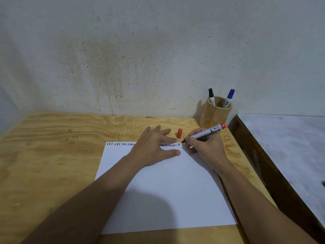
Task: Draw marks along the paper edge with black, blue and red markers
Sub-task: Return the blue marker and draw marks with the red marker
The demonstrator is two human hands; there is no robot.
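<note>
While the left hand [154, 147] lies flat with its fingers [165, 132] spread wide, pressing a white sheet of paper [167, 187] onto a wooden counter [52, 147], the right hand [205, 147] has its fingers [190, 140] closed around a red marker [204, 133]. Its dark tip sits at the far right corner of the paper, and its red end points up and to the right. A row of short black, blue and red marks [121, 144] runs along the far edge of the paper, partly hidden under the left hand. The red cap [179, 133] lies on the counter just past that edge, between the two hands. Near the far right corner of the counter, against the wall, a round wooden cup [215, 115] holds a black marker [211, 96] and a blue marker [229, 97], both capped and upright
</note>
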